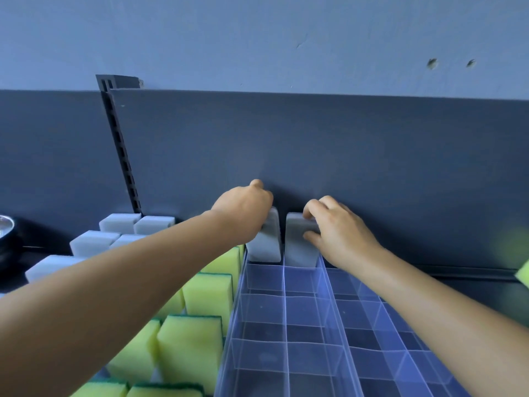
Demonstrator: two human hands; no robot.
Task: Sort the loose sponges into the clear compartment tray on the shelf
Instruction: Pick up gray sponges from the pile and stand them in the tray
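A blurred yellow-green shape [522, 263], cut by the frame edge, sits right of the clear plastic compartment tray [312, 333]. The tray's near end runs off the bottom edge. Left of the tray, a shiny round dark object [7, 239] is half cropped, identity unclear.

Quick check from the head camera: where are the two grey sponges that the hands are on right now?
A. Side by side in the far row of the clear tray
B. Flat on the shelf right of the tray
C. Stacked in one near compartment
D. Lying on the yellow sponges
A: the left hand and the right hand each grip an upright grey sponge, one beside the other, in adjoining compartments at the far end of the clear tray.
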